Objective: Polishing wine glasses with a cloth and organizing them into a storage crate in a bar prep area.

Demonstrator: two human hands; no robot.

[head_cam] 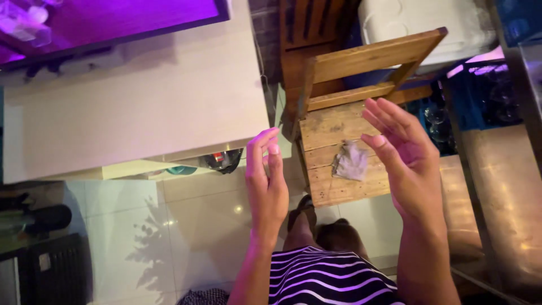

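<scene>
Two hands in view, both raised and empty. Left hand (266, 181): fingers straight, together, grasping nothing. Right hand (402, 155): palm open, fingers spread, released. One crumpled grey cloth (350, 161) lies on the seat of one wooden chair (333, 121), between and beyond the hands, apart from both. Its long axis runs roughly front to back along the seat, narrower end toward the backrest. One white table (141, 107) stands left. Floor (192, 226): glossy pale tiles. Purple light tints the room.
</scene>
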